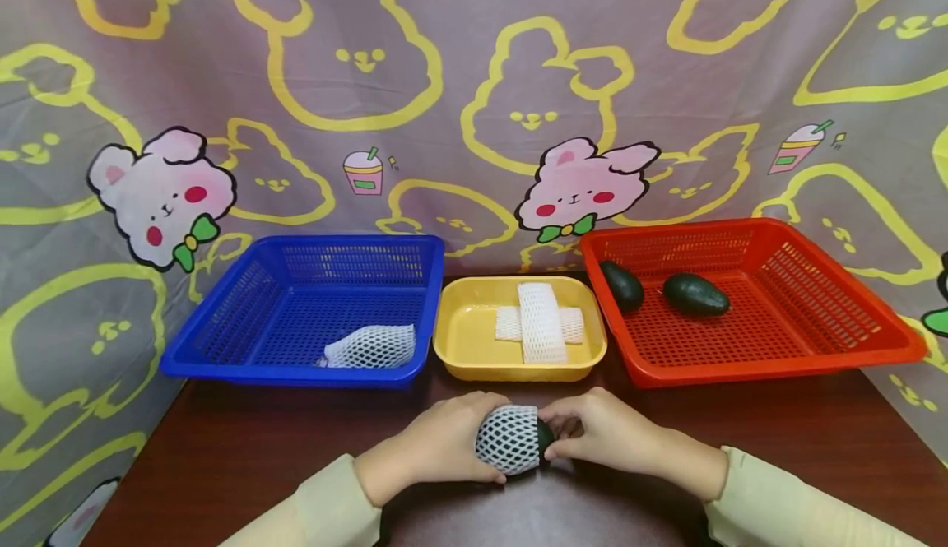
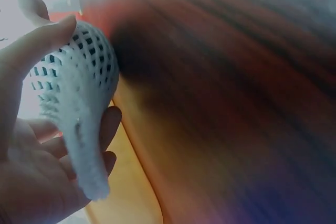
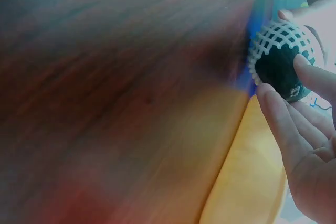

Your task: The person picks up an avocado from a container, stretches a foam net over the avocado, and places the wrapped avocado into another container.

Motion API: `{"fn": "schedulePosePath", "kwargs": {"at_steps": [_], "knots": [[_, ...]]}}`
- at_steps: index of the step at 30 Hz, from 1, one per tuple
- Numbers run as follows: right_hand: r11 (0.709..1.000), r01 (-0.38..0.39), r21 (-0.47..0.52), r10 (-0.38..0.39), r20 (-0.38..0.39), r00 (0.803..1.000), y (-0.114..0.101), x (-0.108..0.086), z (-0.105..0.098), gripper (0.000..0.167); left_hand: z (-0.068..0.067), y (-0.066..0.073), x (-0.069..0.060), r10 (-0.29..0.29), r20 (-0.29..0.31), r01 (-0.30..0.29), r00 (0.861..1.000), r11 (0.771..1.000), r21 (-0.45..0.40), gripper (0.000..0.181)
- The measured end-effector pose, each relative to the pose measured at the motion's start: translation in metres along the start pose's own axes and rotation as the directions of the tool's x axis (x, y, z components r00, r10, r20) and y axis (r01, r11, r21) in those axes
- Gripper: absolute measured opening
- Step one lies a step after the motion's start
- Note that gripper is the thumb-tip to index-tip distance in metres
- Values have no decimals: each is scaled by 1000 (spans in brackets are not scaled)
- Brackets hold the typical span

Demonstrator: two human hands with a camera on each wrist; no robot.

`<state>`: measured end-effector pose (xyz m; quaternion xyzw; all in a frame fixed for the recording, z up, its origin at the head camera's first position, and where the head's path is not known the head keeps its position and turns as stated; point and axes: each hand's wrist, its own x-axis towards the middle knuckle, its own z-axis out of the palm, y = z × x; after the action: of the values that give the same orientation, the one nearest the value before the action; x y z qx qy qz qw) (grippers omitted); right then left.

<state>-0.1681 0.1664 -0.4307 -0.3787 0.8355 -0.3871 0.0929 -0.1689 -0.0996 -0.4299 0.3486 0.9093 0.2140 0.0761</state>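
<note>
over dark wood (image 1: 244, 456), left fingers (image 2: 109, 125) curl round a netted fruit (image 1: 509, 440), right fingers (image 3: 277, 116) pinching its bare end (image 3: 275, 72).

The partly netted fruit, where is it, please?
In the head view, the fruit is at lower centre, between left hand and right hand, near the yellow tray.
</note>
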Motion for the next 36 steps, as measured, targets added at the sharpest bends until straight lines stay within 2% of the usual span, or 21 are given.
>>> {"fn": "schedulePosePath", "kwargs": {"at_steps": [4, 8, 15, 23, 27, 30, 34, 36], "knots": [[998, -35, 44, 35, 1, 999, 0, -1, 0, 30, 3, 4, 4, 26, -14, -26, 1000, 1000, 11, 78], [997, -36, 69, 36, -5, 999, 0, 0, 2, 25, 7, 6, 7, 50, -24, -50, 998, 999, 8, 78], [1000, 7, 27, -7, -7, 1000, 0, 2, 5, 22, 11, 11, 11, 81, -20, -81, 996, 996, 30, 79], [999, 27, -34, -28, -34, 999, 2, -4, 0, 22, 7, 13, 13, 84, 12, -84, 996, 996, 29, 89], [999, 31, -8, -32, -30, 999, 6, -8, -1, 20, 2, 8, 10, 60, 36, -61, 998, 997, 46, 98], [999, 48, 13, -47, -30, 998, 8, -9, 0, 19, -3, 1, 4, 12, 42, -13, 999, 999, 32, 100], [996, 85, -23, -85, -40, 996, 10, -9, 0, 16, -12, -9, -5, -46, 31, 46, 998, 999, -16, 93], [996, 86, -31, -87, -41, 995, 11, -9, -1, 14, -15, -13, -7, -54, 24, 56, 998, 997, -45, 86]]}}
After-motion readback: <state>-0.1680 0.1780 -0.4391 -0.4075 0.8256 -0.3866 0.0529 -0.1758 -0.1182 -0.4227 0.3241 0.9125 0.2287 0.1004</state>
